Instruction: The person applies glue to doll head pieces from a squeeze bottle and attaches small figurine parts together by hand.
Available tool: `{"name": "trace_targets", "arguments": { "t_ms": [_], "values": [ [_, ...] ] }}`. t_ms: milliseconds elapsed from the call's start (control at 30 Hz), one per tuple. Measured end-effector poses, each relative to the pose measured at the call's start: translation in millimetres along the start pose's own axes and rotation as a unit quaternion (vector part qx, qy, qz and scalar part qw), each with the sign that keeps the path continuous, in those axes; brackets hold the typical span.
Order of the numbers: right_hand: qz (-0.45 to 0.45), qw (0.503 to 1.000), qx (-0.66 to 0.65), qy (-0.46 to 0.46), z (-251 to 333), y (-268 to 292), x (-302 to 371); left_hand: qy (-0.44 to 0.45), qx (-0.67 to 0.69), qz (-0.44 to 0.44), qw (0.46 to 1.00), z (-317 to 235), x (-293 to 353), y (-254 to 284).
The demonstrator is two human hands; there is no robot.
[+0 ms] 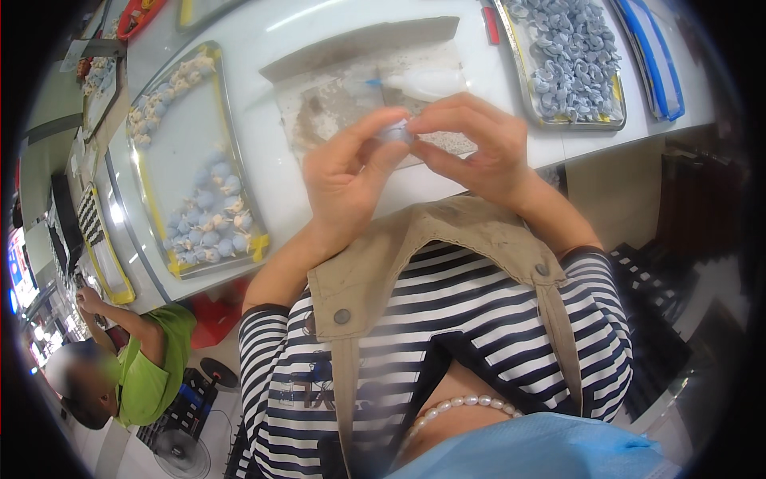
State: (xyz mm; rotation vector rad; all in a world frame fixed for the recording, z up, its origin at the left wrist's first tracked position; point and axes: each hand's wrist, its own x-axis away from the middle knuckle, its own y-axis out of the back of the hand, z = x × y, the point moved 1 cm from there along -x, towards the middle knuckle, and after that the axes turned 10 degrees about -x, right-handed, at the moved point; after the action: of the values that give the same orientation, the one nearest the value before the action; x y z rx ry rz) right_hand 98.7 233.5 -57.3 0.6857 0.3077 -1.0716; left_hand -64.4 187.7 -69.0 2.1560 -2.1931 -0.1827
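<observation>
Over the near edge of the table, my left hand [349,169] and my right hand [479,149] meet at a small pale blue-grey piece [396,133]. Both hands are closed on it in a fingertip pinch, the left from its left side and the right from its right. My fingers cover much of the piece, so its full shape cannot be made out. Just beyond them, a white squeeze bottle [427,82] with a blue tip lies on its side on a stained cardboard sheet [319,112], its tip pointing left.
On the left, a yellow-taped tray [239,152] holds pale blue round pieces and cream bits. Another tray [527,88] at right is heaped with grey-blue curved pieces, beside a blue-rimmed tray [669,72]. A red object [491,26] lies between. A co-worker in green [155,363] works at lower left.
</observation>
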Motion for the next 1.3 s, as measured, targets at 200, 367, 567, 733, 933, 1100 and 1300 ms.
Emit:
{"name": "trace_targets", "arguments": {
  "t_ms": [200, 367, 567, 733, 933, 1100, 1300],
  "values": [
    [-0.065, 0.993, -0.069, -0.066, 1, -9, 2, 0.024, 0.07, -0.024, 0.997, -9, 0, -7],
    [-0.042, 0.998, -0.039, -0.018, 1, -6, -1, 0.01, -0.007, 0.001, 1.0, -2, 2, 3],
    [0.024, 0.999, -0.024, 0.021, -5, -1, -4, -0.044, -0.098, -0.012, 0.994, 0, 3, 6],
    [-0.012, 0.995, -0.096, -0.039, -7, -3, 3, -0.07, -0.044, 0.015, 0.996, 1, 3, 6],
    [-0.065, 0.997, -0.021, 0.041, -17, -8, 13, 0.01, 0.106, 0.059, 0.993, 4, 0, -1],
    [-0.088, 0.986, 0.098, 0.106, -16, -11, 16, -0.012, 0.02, 0.018, 1.0, 5, 1, -4],
    [-0.071, 0.992, 0.075, 0.067, -5, -8, 11, -0.056, -0.059, -0.003, 0.997, 3, 1, -5]
  ]
}}
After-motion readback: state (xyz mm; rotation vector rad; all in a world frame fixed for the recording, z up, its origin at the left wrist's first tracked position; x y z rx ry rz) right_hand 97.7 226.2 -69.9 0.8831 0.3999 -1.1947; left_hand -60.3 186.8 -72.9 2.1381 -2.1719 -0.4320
